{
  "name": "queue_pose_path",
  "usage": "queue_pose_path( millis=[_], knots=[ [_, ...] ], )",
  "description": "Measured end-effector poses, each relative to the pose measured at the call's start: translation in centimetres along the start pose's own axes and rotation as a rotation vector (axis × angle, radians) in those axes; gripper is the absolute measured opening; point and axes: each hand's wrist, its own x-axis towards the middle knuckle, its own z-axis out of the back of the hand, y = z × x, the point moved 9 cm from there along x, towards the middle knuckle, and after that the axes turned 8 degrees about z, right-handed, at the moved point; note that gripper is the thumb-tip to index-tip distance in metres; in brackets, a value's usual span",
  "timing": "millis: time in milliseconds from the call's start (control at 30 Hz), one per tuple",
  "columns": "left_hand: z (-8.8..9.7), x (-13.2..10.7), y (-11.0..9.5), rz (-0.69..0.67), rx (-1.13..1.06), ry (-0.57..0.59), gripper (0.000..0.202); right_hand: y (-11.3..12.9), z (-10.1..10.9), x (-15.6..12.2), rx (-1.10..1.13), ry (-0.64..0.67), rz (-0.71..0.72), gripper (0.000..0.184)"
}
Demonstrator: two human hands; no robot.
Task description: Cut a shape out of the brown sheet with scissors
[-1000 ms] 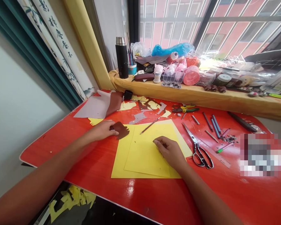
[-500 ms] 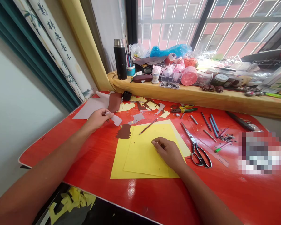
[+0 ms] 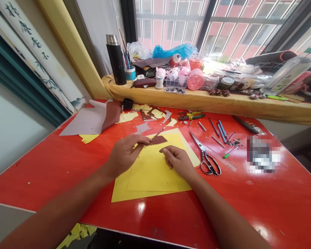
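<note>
My left hand (image 3: 125,152) pinches a small flat brown piece (image 3: 159,139) between thumb and fingers, above the upper left part of stacked yellow sheets (image 3: 150,176). My right hand (image 3: 175,157) is over the upper right part of those sheets, fingers curled and thumb pressed to the index finger; whether anything tiny is in that pinch cannot be seen. A pencil (image 3: 159,132) lies just beyond the brown piece, partly hidden by it. Large scissors (image 3: 205,154) rest right of the sheets, blades pointing away from me.
At the back left lies a grey sheet (image 3: 84,119) with a folded brown part. Yellow, brown and grey scraps (image 3: 155,114) are scattered behind the sheets. Pliers (image 3: 193,116), several pens (image 3: 222,131) and a clear ruler (image 3: 221,159) lie right. A black thermos (image 3: 116,62) stands on the crowded sill.
My left hand has come right, from beside the grey sheet to the yellow sheets. The piece it holds showed grey before and shows brown now. The view has shifted; my right hand stays over the sheets.
</note>
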Motion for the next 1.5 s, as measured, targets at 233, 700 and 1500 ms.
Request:
queue_pose_path(
  millis=[233,700,1500],
  knots=[
    [-2.7,-2.2,-0.7,-0.352,0.124,0.044,0.031,0.2,0.9,0.3,0.079,-0.029,0.005,0.074],
    [-3.1,-1.8,0.7,-0.314,0.156,0.066,0.027,0.0,1.1,0.3,0.126,-0.067,-0.03,0.07],
    [-5.7,-1.6,1.9,-0.02,0.078,0.232,0.042,0.0,-0.5,0.0,0.106,0.069,-0.002,0.05]
  ],
)
